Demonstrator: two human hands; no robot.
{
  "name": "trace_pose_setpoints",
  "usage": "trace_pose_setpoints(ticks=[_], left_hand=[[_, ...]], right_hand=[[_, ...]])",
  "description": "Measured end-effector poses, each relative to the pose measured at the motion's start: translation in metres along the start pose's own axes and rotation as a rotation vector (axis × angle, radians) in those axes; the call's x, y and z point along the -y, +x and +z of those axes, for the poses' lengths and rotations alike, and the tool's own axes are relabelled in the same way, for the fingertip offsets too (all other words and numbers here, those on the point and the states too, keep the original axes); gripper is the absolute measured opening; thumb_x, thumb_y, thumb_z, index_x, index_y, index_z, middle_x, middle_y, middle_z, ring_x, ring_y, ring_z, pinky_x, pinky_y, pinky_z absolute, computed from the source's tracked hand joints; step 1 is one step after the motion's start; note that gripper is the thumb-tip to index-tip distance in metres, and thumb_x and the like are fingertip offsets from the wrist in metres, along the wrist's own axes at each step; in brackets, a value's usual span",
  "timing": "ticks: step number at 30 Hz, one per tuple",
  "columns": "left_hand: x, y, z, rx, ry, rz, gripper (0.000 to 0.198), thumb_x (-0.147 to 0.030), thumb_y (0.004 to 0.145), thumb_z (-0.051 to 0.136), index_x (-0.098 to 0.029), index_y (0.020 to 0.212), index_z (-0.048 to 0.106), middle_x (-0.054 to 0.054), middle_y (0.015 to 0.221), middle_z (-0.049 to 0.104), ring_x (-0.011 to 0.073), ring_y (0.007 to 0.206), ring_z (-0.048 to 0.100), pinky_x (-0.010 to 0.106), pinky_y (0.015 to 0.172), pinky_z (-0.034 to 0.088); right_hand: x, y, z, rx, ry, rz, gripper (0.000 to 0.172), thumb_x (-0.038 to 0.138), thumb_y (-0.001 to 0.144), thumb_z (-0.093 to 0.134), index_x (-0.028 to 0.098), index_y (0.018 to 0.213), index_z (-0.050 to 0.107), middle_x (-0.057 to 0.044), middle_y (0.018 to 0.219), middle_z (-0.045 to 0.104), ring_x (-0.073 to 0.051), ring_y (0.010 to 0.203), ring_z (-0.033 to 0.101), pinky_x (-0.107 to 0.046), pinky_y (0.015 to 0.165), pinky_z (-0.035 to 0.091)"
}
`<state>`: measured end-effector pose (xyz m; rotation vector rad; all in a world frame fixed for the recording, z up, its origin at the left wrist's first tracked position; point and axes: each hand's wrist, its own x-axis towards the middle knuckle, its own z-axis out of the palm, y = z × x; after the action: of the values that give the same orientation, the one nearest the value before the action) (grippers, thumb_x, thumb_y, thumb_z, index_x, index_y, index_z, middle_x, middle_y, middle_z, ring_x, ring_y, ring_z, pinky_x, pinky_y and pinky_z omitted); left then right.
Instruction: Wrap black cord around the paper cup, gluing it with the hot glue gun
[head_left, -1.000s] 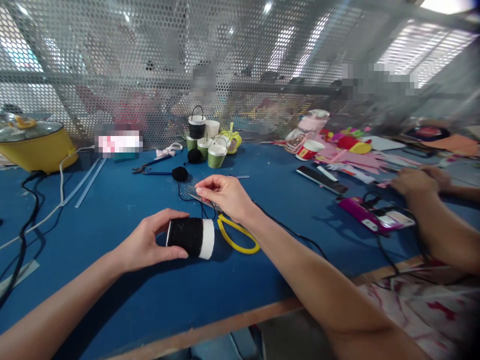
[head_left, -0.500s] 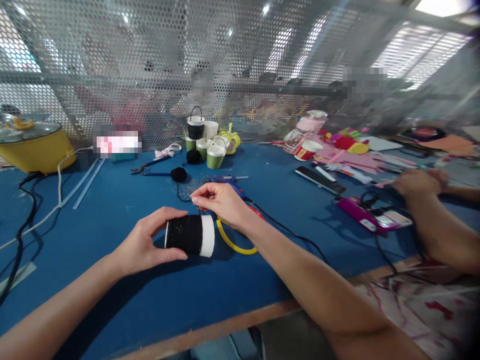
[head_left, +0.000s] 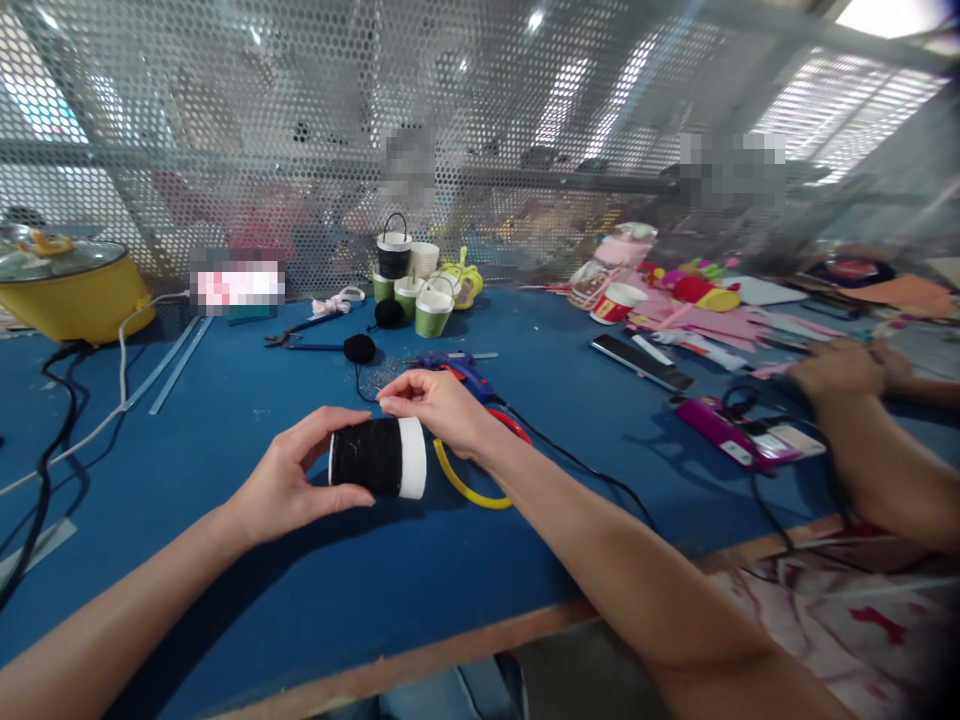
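Blue table (head_left: pixel 420 590), two black yarn balls (head_left: pixel 360 348), left hand (head_left: pixel 283 480) clasping one cup (head_left: pixel 371 458), right hand (head_left: pixel 441 408) pinching one strand (head_left: pixel 361 386)

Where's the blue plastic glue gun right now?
Near the middle of the head view, the glue gun lies on the blue tabletop, just beyond the bare right hand.

one black-wrapped cup (head_left: pixel 367 458), centre; three green cups (head_left: pixel 433 314), one handled black cup (head_left: pixel 394 262) and one plain white cup (head_left: pixel 424 260), upper centre; one red-and-white cup (head_left: pixel 619 303), right. two black yarn balls (head_left: pixel 360 348), left of centre. one left hand (head_left: pixel 289 478) and one right hand (head_left: pixel 441 408), centre; two co-worker's hands (head_left: pixel 836 370), far right. one glue gun (head_left: pixel 476 382), centre; one phone (head_left: pixel 639 362), right; one yellow pot (head_left: pixel 75 300), left edge.
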<state>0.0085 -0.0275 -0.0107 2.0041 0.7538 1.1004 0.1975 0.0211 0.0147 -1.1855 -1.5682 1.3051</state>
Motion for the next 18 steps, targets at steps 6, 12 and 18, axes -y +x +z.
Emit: trace_pose_setpoints(ticks=[6, 12, 18], left_hand=[[-0.001, 0.001, 0.001, -0.023, -0.1, -0.044, 0.052, -0.029, 0.066, 0.071, -0.021, 0.112, 0.049, 0.006, 0.103, 0.056, 0.0207, 0.096, 0.054, 0.034, 0.083, 0.046], [0.0, 0.002, 0.0, -0.042, -0.124, -0.046, 0.051, -0.028, 0.066, 0.071, -0.022, 0.111, 0.049, 0.006, 0.104, 0.056, 0.0208, 0.097, 0.054, 0.034, 0.084, 0.044], [0.007, 0.002, 0.001, -0.112, -0.11, -0.061, 0.052, -0.023, 0.068, 0.069, -0.022, 0.114, 0.046, 0.005, 0.104, 0.051, 0.0202, 0.098, 0.052, 0.035, 0.087, 0.042]], right_hand=[[0.001, 0.0, 0.002, -0.003, 0.038, 0.041, 0.006, 0.012, 0.064, 0.065, 0.015, 0.068, 0.061, 0.003, 0.06, 0.058, -0.007, 0.057, 0.051, -0.022, 0.059, 0.04], [-0.004, 0.004, 0.002, 0.002, -0.008, 0.025, 0.005, 0.016, 0.069, 0.061, 0.015, 0.074, 0.061, 0.0, 0.064, 0.061, -0.009, 0.058, 0.055, -0.023, 0.058, 0.042], [0.015, -0.01, -0.013, -0.135, -0.333, -0.102, 0.021, 0.035, 0.08, 0.048, 0.016, 0.077, 0.055, 0.0, 0.061, 0.057, -0.008, 0.048, 0.05, -0.023, 0.049, 0.04]])
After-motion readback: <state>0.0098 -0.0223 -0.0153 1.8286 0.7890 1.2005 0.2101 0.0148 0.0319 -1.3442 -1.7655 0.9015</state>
